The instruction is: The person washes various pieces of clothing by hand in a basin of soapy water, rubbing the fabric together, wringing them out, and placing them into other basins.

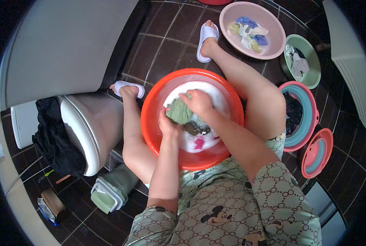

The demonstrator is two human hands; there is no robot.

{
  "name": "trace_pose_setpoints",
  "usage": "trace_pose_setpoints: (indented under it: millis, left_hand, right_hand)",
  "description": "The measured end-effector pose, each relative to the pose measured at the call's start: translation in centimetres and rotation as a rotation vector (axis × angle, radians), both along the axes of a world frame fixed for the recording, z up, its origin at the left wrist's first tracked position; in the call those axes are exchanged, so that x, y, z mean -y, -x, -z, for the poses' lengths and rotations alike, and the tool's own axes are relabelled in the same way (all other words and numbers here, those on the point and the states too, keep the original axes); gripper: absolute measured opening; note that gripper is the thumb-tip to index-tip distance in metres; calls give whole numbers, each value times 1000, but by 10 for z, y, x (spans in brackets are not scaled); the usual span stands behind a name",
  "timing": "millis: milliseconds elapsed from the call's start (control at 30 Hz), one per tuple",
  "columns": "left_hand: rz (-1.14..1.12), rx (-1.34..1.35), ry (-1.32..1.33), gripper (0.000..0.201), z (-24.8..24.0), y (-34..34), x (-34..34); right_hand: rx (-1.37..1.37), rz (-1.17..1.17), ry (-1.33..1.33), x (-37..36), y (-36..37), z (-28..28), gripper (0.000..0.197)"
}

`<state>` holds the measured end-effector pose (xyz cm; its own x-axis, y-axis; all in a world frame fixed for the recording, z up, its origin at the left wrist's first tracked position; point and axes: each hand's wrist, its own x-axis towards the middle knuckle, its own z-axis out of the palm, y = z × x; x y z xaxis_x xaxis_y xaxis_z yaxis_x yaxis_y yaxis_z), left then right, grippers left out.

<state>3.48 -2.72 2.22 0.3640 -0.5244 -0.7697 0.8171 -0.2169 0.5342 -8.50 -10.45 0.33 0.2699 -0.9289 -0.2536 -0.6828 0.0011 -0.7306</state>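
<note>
"Between the person's legs (265, 104), what do you see?"

"I see a red basin (147, 112), and white foam (220, 100) is covering much of its inside. Both hands are over this foam."

"And where is the green cloth (178, 112)?"

"It is inside the outline of the basin, a bit left of its middle, bunched into a round lump between the two hands."

"Please tell me about the fingers."

"The left hand (167, 124) grasps the lump from its left and lower side; some of these fingers are hidden by the cloth. The right hand (199, 101) has its fingers bent over the upper right part, and it also grips the cloth."

"Is something else in the foam?"

"Yes, a dark patch (197, 128) just below the cloth, and a bright pink one (199, 142) lower. I cannot tell if these are fabric or water."

"What stands on the right?"

"A pink basin (231, 46) with blue, yellow and white clothes, a green basin (315, 74) with grey, white and dark ones, and a pink-blue basin (308, 110) with dark clothes. Near it is a smaller basin (327, 149)."

"And on the left?"

"A toilet (98, 117), with black fabric (55, 139) lying on it, and near it a bin (127, 178)."
</note>
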Motion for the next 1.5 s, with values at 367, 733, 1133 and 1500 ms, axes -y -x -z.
trace_pose_setpoints:
  millis: [367, 733, 1133, 1500]
  left_hand:
    - [447, 516, -483, 41, 149, -20, -16]
    - [609, 910, -515, 47, 134, -19, -14]
    - [315, -103, 304, 39, -14, -1, 6]
    - [246, -241, 482, 36, 35, 4, -6]
  right_hand:
    - [-260, -318, -288, -32, -16, 81, 42]
    - [-364, -327, -402, -15, -43, 59, 38]
    - [366, -44, 85, -88, -19, -108, 20]
    - [180, 138, 234, -49, -10, -63, 21]
